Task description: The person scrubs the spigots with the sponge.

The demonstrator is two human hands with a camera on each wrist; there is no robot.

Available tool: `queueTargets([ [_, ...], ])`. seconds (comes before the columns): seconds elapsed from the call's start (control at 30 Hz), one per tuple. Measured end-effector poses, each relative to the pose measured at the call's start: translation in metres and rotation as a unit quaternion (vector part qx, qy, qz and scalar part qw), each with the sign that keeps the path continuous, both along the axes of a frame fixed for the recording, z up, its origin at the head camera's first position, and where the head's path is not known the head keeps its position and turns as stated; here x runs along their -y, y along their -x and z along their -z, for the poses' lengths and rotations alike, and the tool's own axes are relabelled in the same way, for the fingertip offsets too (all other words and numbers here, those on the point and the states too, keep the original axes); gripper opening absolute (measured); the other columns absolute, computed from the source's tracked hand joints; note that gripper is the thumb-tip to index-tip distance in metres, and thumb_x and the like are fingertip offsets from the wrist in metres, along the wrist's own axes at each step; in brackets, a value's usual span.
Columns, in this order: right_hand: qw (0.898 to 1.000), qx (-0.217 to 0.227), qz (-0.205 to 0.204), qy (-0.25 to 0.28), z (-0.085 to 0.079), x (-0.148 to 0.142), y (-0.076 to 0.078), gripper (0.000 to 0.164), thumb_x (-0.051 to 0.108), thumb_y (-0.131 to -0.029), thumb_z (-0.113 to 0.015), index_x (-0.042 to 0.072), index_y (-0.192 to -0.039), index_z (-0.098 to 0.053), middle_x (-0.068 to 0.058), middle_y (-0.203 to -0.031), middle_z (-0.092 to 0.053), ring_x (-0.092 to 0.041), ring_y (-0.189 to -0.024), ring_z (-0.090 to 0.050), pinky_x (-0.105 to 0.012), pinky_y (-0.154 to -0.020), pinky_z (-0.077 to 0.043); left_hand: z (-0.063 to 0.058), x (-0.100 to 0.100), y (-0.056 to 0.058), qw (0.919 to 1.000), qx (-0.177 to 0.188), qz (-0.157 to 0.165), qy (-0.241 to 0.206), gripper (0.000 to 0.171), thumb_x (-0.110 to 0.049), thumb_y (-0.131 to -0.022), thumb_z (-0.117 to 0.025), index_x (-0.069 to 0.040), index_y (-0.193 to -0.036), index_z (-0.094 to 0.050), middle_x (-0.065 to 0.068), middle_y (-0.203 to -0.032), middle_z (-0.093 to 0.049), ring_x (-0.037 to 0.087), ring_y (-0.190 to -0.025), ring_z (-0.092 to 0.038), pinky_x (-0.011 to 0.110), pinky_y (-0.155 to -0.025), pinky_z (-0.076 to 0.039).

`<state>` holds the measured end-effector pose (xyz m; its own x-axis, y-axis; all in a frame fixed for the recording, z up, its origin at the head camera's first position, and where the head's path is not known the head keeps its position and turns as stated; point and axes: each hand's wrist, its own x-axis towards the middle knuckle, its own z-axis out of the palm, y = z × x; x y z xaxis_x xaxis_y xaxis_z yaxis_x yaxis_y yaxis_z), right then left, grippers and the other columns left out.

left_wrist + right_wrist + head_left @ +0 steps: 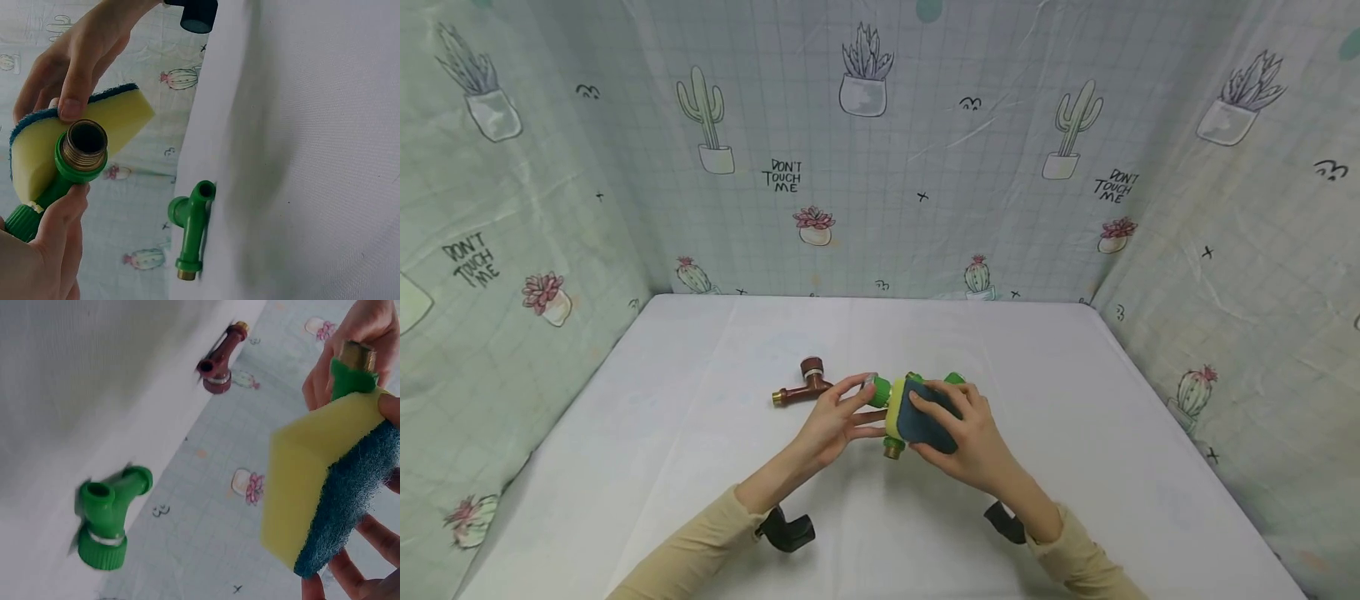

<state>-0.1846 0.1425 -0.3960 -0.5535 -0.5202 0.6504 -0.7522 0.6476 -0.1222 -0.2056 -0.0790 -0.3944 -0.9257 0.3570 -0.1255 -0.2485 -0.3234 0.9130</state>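
Note:
My left hand (831, 429) grips a green plastic faucet (62, 172) by its ribbed knob end. The faucet's brass threaded mouth (85, 147) faces the left wrist camera. In my right hand (973, 437) is a two-layer sponge (928, 421), yellow foam with a dark blue scouring side. The fingers press on the blue side, and the yellow foam (297, 487) lies against the faucet. Both hands are raised above the white table, close together. From the head, the sponge hides much of the held faucet.
A brown faucet (805, 390) with a brass tip lies on the white table (715, 350), left of and behind the hands. Another green faucet (103, 519) lies behind the sponge, mostly hidden from the head. Patterned cloth walls (887, 225) enclose the table's back and sides.

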Motion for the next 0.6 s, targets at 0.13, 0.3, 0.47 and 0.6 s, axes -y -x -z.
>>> queueTargets([
  [0.13,1.0,0.0,0.006,0.023,-0.003,-0.005,0.006,0.054,0.048,-0.079,-0.06,0.018,-0.123,-0.053,-0.013,-0.124,-0.047,-0.026,-0.1,-0.042,-0.047,-0.074,-0.046,-0.001,0.0,0.001,0.9997,0.008,0.013,-0.021,0.052,-0.025,-0.092,-0.048,-0.002,-0.135,-0.031,0.014,-0.118,-0.049,0.04,-0.109,-0.052,0.05,-0.083,-0.047],
  [0.3,0.998,-0.003,0.028,0.056,-0.004,-0.012,0.013,0.054,0.049,-0.08,-0.054,0.015,-0.122,-0.051,-0.016,-0.124,-0.044,-0.029,-0.104,-0.041,-0.047,-0.074,-0.051,0.001,0.001,0.0,0.9984,0.026,0.032,-0.038,0.053,-0.028,-0.094,-0.042,0.0,-0.136,-0.027,0.013,-0.117,-0.05,0.04,-0.113,-0.048,0.046,-0.085,-0.047],
  [0.47,0.995,-0.03,0.045,0.089,-0.001,-0.016,0.018,0.059,0.031,-0.07,-0.075,0.013,-0.121,-0.052,-0.019,-0.122,-0.044,-0.033,-0.101,-0.04,-0.048,-0.071,-0.05,0.002,0.001,-0.001,0.9952,0.047,0.062,-0.06,0.053,-0.03,-0.095,-0.037,-0.001,-0.137,-0.024,0.018,-0.13,-0.041,0.037,-0.118,-0.044,0.042,-0.088,-0.047],
  [0.6,0.991,-0.04,0.038,0.121,0.001,-0.016,0.021,0.066,0.017,-0.061,-0.081,0.011,-0.121,-0.052,-0.021,-0.123,-0.043,-0.035,-0.101,-0.039,-0.051,-0.072,-0.047,0.0,0.001,-0.001,0.9936,0.054,0.07,-0.071,0.052,-0.029,-0.096,-0.036,-0.003,-0.138,-0.024,0.021,-0.135,-0.037,0.036,-0.118,-0.045,0.043,-0.089,-0.046],
])
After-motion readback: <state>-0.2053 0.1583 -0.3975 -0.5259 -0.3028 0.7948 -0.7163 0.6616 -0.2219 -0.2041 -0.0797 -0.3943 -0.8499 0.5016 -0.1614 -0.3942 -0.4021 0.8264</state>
